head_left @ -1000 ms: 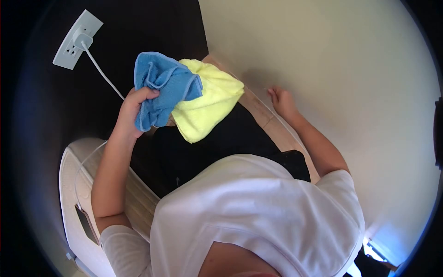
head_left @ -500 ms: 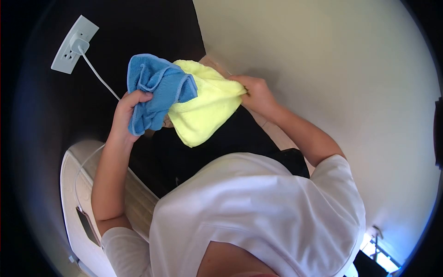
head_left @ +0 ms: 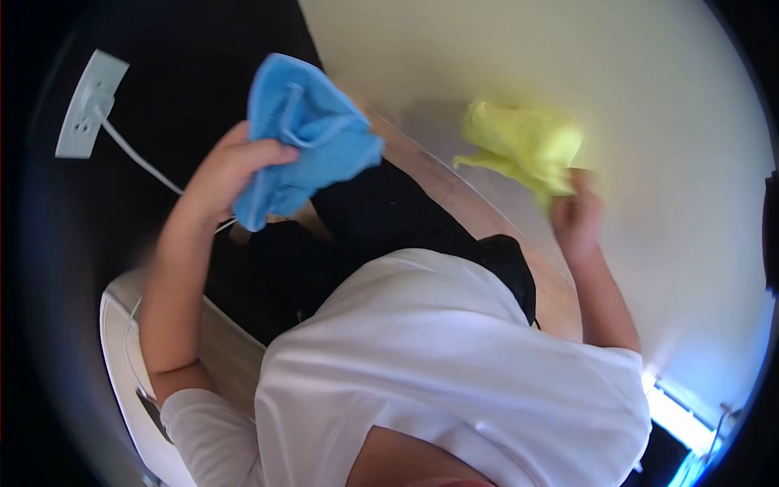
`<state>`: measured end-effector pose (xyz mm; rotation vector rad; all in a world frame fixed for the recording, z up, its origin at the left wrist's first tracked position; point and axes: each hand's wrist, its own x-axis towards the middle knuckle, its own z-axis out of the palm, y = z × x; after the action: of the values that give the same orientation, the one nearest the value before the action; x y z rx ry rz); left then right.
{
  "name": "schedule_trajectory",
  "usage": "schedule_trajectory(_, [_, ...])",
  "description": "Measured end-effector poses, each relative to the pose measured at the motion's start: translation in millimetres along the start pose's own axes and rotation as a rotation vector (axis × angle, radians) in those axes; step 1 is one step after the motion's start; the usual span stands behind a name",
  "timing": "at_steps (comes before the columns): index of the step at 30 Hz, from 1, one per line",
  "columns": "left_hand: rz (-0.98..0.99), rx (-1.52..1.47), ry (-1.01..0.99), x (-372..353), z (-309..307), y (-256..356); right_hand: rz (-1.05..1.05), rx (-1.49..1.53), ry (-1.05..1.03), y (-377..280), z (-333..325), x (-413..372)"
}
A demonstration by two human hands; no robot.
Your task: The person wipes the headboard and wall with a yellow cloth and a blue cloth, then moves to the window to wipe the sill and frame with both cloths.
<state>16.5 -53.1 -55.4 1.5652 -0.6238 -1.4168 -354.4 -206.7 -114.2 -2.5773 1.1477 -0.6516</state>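
Observation:
My left hand [head_left: 235, 166] grips a bunched blue cloth [head_left: 312, 134], held up in front of a dark wall. My right hand [head_left: 576, 219] holds a yellow cloth [head_left: 523, 146], pulled off to the right in front of the pale wall; the cloth and hand are blurred by motion. The two cloths are apart, with a wide gap between them. My white shirt [head_left: 454, 373] fills the lower middle of the view.
A white wall outlet [head_left: 85, 105] with a plug and white cable [head_left: 142, 158] sits at upper left on the dark wall. A white object [head_left: 130, 381] with the cable over it stands at lower left. Wooden floor [head_left: 471, 211] runs along the pale wall.
My right hand took the yellow cloth off the blue one and swung it right toward the pale wall. My left hand lifted the blue cloth slightly higher.

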Motion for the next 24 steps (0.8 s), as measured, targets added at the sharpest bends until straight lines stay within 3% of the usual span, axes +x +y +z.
schedule_trajectory(1, [0.014, 0.004, 0.034, 1.0, -6.7, 4.3, -0.015, -0.056, -0.32, 11.8, 4.9, -2.0])
schedule_trajectory(3, [0.106, -0.002, 0.1, -3.9, -16.3, 5.6, -0.011, -0.169, -0.318, 30.6, -4.2, -8.8])
schedule_trajectory(6, [0.136, -0.045, 0.223, -16.2, -24.9, -1.7, 0.148, -0.294, -0.051, -2.4, -31.6, 1.7])
schedule_trajectory(9, [0.205, -0.054, 0.253, -20.3, -26.2, 3.1, 0.086, -0.4, -0.408, 23.8, -23.8, -11.7])
schedule_trajectory(10, [0.224, -0.048, 0.257, -19.9, -30.8, 3.4, -0.069, -0.385, -0.224, 21.2, -33.0, -2.3])
schedule_trajectory(13, [0.285, -0.082, 0.262, -30.1, -41.9, 8.7, 0.083, -0.247, -0.075, -0.4, -30.0, 5.0])
schedule_trajectory(14, [0.333, -0.107, 0.263, -34.7, -41.2, 15.2, 0.166, -0.462, -0.408, 8.5, -16.2, 1.6])
schedule_trajectory(17, [0.499, -0.238, 0.239, -41.6, -65.6, 29.0, 0.264, 0.075, -0.039, 13.4, -21.3, 18.7])
schedule_trajectory(18, [0.527, -0.29, 0.247, -43.8, -75.0, 31.0, 0.384, 0.452, 0.18, -14.0, -29.5, 32.4])
schedule_trajectory(21, [0.639, -0.372, 0.245, -48.3, -80.8, 33.3, 0.314, 0.05, -0.404, -12.8, -1.7, 40.2])
schedule_trajectory(22, [0.665, -0.365, 0.231, -49.4, -79.6, 35.0, 0.216, 0.123, -0.289, -16.3, -3.6, 40.8])
schedule_trajectory(24, [0.689, -0.354, 0.183, -51.7, -85.7, 37.2, 0.328, 0.584, 0.071, -65.1, -35.5, 68.1])
